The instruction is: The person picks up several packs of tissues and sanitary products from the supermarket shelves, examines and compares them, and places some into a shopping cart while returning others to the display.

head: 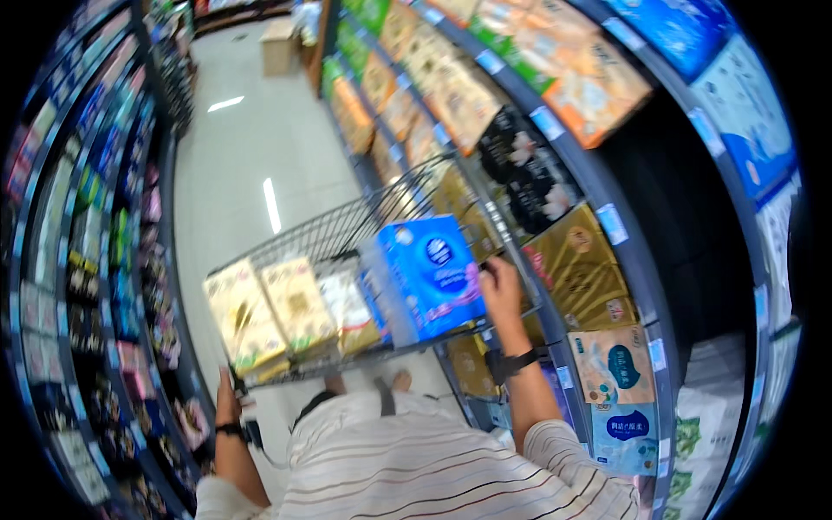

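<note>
A black wire shopping cart [305, 224] stands across the aisle before me, loaded with packs. At its right end is a blue plastic-wrapped tissue pack [426, 279], standing tall above the wire side. My right hand [504, 292] is at the pack's right edge with its fingers curled, the thumb side against the wrapping. Two cream tissue packs [244, 315] fill the left end, and a white-and-gold pack [351, 305] sits between. My left hand [227, 398] is at the cart's near left corner; its fingers are mostly hidden, so its grip is unclear.
Tall shelves [578, 162] of tissue packs rise close on the right, next to the cart's end. More stocked shelves [97, 260] line the left. Pale tiled floor [260, 143] runs ahead to a cardboard-coloured box [278, 49].
</note>
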`<control>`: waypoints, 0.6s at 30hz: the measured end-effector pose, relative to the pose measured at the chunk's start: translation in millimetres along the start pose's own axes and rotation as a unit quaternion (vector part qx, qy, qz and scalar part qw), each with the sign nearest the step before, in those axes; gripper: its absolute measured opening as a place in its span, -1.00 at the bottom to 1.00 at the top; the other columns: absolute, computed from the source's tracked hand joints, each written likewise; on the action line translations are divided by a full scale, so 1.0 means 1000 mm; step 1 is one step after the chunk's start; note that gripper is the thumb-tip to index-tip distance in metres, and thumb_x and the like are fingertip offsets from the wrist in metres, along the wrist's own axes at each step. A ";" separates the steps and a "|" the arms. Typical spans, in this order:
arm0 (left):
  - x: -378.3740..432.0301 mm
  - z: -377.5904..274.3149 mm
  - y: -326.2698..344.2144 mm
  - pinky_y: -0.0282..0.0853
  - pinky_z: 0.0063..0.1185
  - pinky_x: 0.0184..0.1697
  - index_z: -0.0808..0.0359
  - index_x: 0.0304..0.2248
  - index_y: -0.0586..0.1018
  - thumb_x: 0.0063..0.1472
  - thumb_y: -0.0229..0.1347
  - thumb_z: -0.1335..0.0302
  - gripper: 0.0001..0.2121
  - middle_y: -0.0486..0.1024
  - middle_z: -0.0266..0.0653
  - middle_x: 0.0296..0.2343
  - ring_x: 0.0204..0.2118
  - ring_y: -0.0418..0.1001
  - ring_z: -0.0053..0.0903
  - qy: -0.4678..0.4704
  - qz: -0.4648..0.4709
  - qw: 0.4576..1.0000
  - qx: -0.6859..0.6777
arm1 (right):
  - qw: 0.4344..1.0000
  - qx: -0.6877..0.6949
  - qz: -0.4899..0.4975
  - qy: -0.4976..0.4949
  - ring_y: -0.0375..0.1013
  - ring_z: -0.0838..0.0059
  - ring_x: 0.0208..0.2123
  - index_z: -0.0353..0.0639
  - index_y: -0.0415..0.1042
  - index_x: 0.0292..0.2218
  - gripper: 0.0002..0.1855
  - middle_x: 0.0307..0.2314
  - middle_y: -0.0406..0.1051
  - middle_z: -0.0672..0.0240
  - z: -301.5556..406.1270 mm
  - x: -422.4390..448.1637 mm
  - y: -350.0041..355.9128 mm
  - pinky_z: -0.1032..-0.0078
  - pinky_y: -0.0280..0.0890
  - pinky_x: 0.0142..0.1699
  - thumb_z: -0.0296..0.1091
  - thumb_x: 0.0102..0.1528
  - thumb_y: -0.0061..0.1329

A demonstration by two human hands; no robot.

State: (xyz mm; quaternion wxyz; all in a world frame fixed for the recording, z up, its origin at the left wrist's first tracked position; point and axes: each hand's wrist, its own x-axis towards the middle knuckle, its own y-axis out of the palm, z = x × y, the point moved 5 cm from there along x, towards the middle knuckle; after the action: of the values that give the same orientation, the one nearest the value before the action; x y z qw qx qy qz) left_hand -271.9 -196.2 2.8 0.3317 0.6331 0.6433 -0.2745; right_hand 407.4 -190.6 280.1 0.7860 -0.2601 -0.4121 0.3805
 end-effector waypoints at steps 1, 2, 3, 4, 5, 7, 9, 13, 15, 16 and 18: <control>-0.001 0.016 0.008 0.51 -0.17 -0.17 0.13 0.30 0.19 0.15 -0.14 -0.42 -0.06 0.30 -0.09 0.16 0.05 0.33 -0.03 -0.029 -0.032 0.998 -0.039 | 0.999 -0.038 0.013 -0.034 0.41 0.08 -0.07 -0.24 0.46 -0.03 -0.59 -0.13 0.46 0.04 0.005 0.002 0.010 0.24 0.31 0.04 -0.25 0.13 0.11; 0.002 0.023 0.014 0.52 -0.21 -0.23 0.13 0.25 0.27 0.16 -0.12 -0.41 -0.10 0.34 -0.14 0.11 -0.02 0.37 -0.02 -0.023 -0.057 0.996 -0.067 | 0.998 -0.006 0.051 -0.039 0.42 0.12 -0.09 -0.20 0.47 0.01 -0.55 -0.14 0.47 0.07 0.010 -0.002 0.017 0.27 0.32 0.03 -0.21 0.13 0.13; 0.013 0.022 0.019 0.51 -0.34 -0.32 0.12 0.13 0.39 0.21 -0.12 -0.35 -0.23 0.43 -0.21 -0.01 -0.12 0.43 -0.23 0.016 0.016 0.995 -0.095 | 0.993 0.047 0.099 0.034 0.43 0.17 -0.10 -0.18 0.48 0.03 -0.52 -0.15 0.48 0.11 0.004 -0.009 0.027 0.30 0.32 0.04 -0.16 0.12 0.14; 0.018 0.011 0.028 0.47 -0.41 -0.36 0.09 0.08 0.43 0.24 -0.13 -0.32 -0.30 0.47 -0.26 -0.08 -0.19 0.45 -0.34 0.028 0.025 0.995 -0.090 | 0.989 0.028 0.119 0.086 0.44 0.18 -0.10 -0.19 0.48 0.04 -0.47 -0.15 0.48 0.07 -0.010 -0.027 0.033 0.33 0.33 0.04 -0.09 0.11 0.15; 0.016 0.003 0.034 0.44 -0.48 -0.41 0.07 0.03 0.47 0.27 -0.13 -0.29 -0.35 0.50 -0.31 -0.14 -0.26 0.46 -0.45 0.038 0.029 0.995 -0.088 | 0.966 0.059 0.200 0.152 0.43 0.08 -0.07 -0.19 0.48 0.03 -0.43 -0.12 0.46 0.00 -0.022 -0.037 0.044 0.28 0.31 0.07 -0.04 0.08 0.17; 0.011 -0.008 0.041 0.35 -0.56 -0.47 0.04 -0.01 0.52 0.29 -0.15 -0.27 -0.40 0.54 -0.42 -0.24 -0.34 0.46 -0.56 0.041 -0.014 0.992 -0.120 | 0.968 -0.104 0.211 0.087 0.39 -0.03 -0.02 -0.18 0.48 0.02 -0.40 -0.08 0.43 -0.05 -0.004 -0.044 0.045 0.20 0.29 0.11 0.00 0.04 0.19; 0.006 -0.015 0.045 0.35 -0.57 -0.46 0.03 -0.01 0.52 0.29 -0.14 -0.27 -0.41 0.55 -0.45 -0.24 -0.35 0.44 -0.58 0.049 -0.050 0.990 -0.119 | 0.972 -0.120 0.191 0.065 0.38 -0.03 -0.04 -0.19 0.48 0.01 -0.39 -0.08 0.42 -0.01 0.007 -0.048 0.047 0.18 0.28 0.10 0.01 0.03 0.20; 0.031 -0.025 0.040 0.29 -0.54 -0.42 0.01 -0.01 0.54 0.26 -0.15 -0.29 -0.38 0.55 -0.45 -0.21 -0.32 0.42 -0.57 0.064 -0.042 0.994 -0.080 | 0.975 -0.113 0.183 0.051 0.34 -0.10 -0.01 -0.19 0.49 -0.02 -0.40 -0.07 0.41 -0.03 0.015 -0.040 0.050 0.14 0.28 0.11 0.03 0.01 0.21; 0.051 -0.035 0.030 0.31 -0.45 -0.38 0.00 0.07 0.46 0.20 -0.12 -0.33 -0.32 0.48 -0.46 -0.09 -0.27 0.39 -0.51 0.048 -0.021 0.997 -0.057 | 0.979 -0.106 0.172 0.037 0.35 -0.11 -0.03 -0.19 0.48 -0.02 -0.41 -0.08 0.42 -0.03 0.018 -0.042 0.057 0.11 0.28 0.08 0.01 0.02 0.20; 0.057 -0.035 0.024 0.34 -0.42 -0.34 0.03 0.09 0.44 0.18 -0.07 -0.31 -0.31 0.44 -0.43 -0.06 -0.20 0.37 -0.46 0.049 -0.038 0.997 -0.047 | 0.980 -0.109 0.168 0.021 0.36 -0.11 -0.03 -0.19 0.48 -0.01 -0.41 -0.08 0.42 -0.03 0.019 -0.043 0.059 0.09 0.27 0.08 0.01 0.04 0.18; 0.083 -0.035 0.000 0.39 -0.35 -0.29 0.11 0.08 0.43 0.20 -0.05 -0.29 -0.30 0.41 -0.37 -0.10 -0.20 0.35 -0.40 0.017 -0.078 0.996 -0.050 | 0.980 -0.121 0.160 0.019 0.35 -0.11 -0.02 -0.19 0.46 0.01 -0.39 -0.04 0.39 -0.04 0.025 -0.046 0.069 0.09 0.27 0.08 0.04 0.05 0.17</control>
State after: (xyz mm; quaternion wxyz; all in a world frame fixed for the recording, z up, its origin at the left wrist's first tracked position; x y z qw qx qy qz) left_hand -273.0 -116.6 -39.0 0.3293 0.5685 0.7091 -0.2562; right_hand 342.9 -185.5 222.7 0.6853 -0.4228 -0.3937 0.4434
